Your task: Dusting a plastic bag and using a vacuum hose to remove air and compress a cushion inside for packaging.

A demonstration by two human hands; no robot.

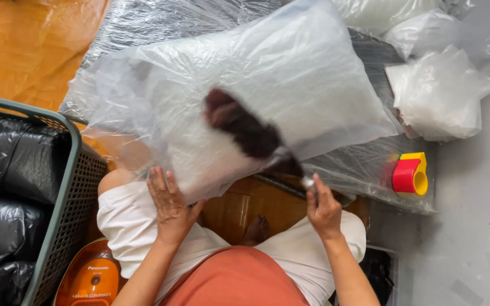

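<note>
The left hand (168, 207) lies flat and open, fingers spread, pressing the near edge of a clear plastic bag (143, 90) that holds a white pillow (290, 73); it grips nothing. The right hand (323, 211) is closed around the end of a dark hose nozzle (256, 136), which runs up into the bag's mouth and shows as a dark shape through the film. The bagged pillow rests across the person's lap and spreads far over the plastic-covered floor (143, 22). It looks light, soft and bulky, and the thin film looks slippery and easy to tear, so the bunched film at the near opening seems a surer hold than the smooth face. Left of the lap stands a grey-green basket (69, 187) with black bags (12, 153) in it, and an orange vacuum cleaner (89, 277) sits near it. To the right lie a red and yellow tape dispenser (410, 173) and, farther off, folded plastic bags (438, 96).
</note>
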